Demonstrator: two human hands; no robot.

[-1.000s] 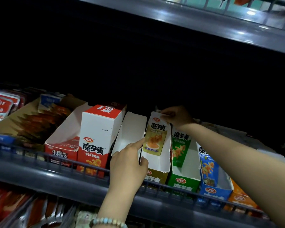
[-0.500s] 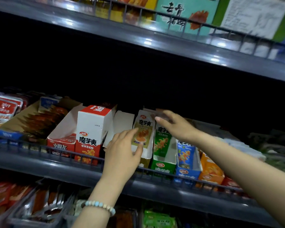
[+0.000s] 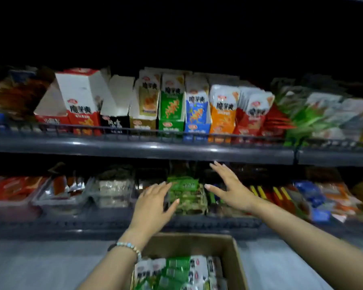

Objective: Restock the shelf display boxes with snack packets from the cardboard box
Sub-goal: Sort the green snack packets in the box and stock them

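Observation:
A row of display boxes stands on the upper shelf: a red and white box (image 3: 80,101), an empty white one with a black front (image 3: 116,101), then yellow (image 3: 146,101), green (image 3: 172,105), blue (image 3: 197,109) and orange (image 3: 222,109) ones holding packets. Below me an open cardboard box (image 3: 237,256) holds green and white snack packets (image 3: 176,271). My left hand (image 3: 154,204) and my right hand (image 3: 231,187) hover empty with spread fingers in front of the lower shelf, above the cardboard box.
The grey shelf edge (image 3: 155,146) with a low wire rail runs across the view. The lower shelf carries clear trays (image 3: 111,195) and a green packet stack (image 3: 184,193). More packets fill the shelf at right (image 3: 323,114). Grey floor lies around the box.
Both hands have left the yellow display box and dropped below the upper shelf, holding nothing. The view has pulled back and tilted down, bringing the cardboard box into sight.

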